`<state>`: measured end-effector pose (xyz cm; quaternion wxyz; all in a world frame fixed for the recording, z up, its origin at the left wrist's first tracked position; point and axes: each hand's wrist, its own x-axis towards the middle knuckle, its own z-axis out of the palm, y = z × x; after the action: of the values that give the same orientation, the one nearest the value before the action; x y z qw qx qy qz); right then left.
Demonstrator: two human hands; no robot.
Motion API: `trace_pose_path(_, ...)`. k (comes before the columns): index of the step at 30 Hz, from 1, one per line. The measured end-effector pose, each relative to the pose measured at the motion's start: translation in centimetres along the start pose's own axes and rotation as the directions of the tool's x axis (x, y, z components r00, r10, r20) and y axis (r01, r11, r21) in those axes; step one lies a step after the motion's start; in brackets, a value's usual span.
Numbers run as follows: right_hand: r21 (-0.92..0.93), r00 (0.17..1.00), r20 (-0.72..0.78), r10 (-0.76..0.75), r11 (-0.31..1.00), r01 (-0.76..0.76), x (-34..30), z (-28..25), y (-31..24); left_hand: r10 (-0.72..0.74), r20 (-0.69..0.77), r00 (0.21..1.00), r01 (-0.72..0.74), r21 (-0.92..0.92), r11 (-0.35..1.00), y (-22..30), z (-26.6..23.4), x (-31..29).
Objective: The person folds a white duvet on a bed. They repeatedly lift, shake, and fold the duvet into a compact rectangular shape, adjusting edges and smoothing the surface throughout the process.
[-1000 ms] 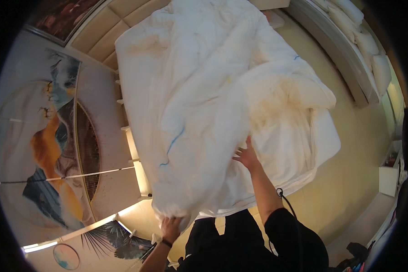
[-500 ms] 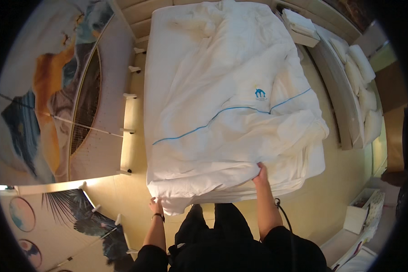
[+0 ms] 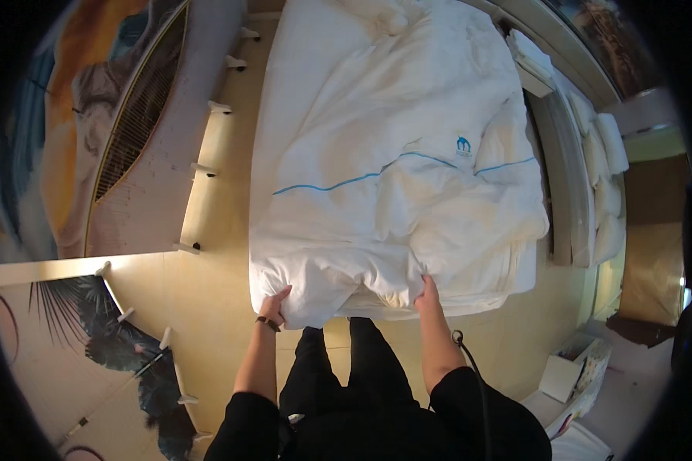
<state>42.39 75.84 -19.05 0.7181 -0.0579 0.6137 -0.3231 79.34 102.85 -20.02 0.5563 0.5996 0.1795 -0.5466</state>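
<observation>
The pale yellowish floor (image 3: 215, 300) spreads around a white bed (image 3: 524, 269) that fills the middle of the view; the white duvet (image 3: 407, 100) lies over most of the bed, rumpled into soft folds, with its near edge bunched between the person's hands and layered white bedding showing at the near right corner; on the left stands a tall painted panel (image 3: 161, 169) in grey, orange and blue, on small white feet; nearer the person on that side is a second panel (image 3: 108, 338) with dark leaf shapes; along the right of the bed runs a long, low, pale grey piece of furniture (image 3: 565, 169), and pillows (image 3: 612, 142) are lined up on its far side; a white open box (image 3: 560, 376) sits at the lower right; a thin blue line (image 3: 331, 187) crosses the duvet, wavering over the folds; a black cable (image 3: 480, 384) hangs by the right arm; the left hand (image 3: 273, 306) grips the duvet at its near left corner, thumb on top; the right hand (image 3: 425, 290), well apart from it, clamps a gathered fold of the same edge, its fingers partly hidden; a small blue emblem (image 3: 463, 144) sits just above the line; a dark band (image 3: 268, 323) circles the left wrist.
</observation>
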Motion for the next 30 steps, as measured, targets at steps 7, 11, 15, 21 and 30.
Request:
trace_pose_path(7,0.168,0.972,0.228,-0.063,0.986,0.024,-11.1,7.5,-2.4,0.45,-0.098,0.888,-0.46,-0.157,0.874,15.3,-7.6,-16.7)
trace_pose_path(11,0.059,0.986,-0.168,0.019,0.998,-0.009,-9.9,4.1,5.3,0.27,-0.502,0.822,-0.186,0.211,0.959,7.8,-13.0,-7.9)
trace_pose_path(15,-0.129,0.889,-0.371,-0.267,0.963,0.235,-9.7,5.0,5.6,0.435,-0.349,0.83,0.185,0.908,0.376,5.3,-6.0,-3.1)
trace_pose_path(21,-0.004,0.908,0.044,-0.418,0.908,0.418,-14.6,12.3,-3.2,0.37,0.837,0.404,-0.869,0.477,-0.13,2.3,23.0,-14.4)
trace_pose_path(30,0.549,0.851,0.486,-0.198,0.827,-0.121,-11.5,2.3,-16.2,0.518,0.85,0.094,-0.806,0.37,-0.462,2.8,37.0,-18.0)
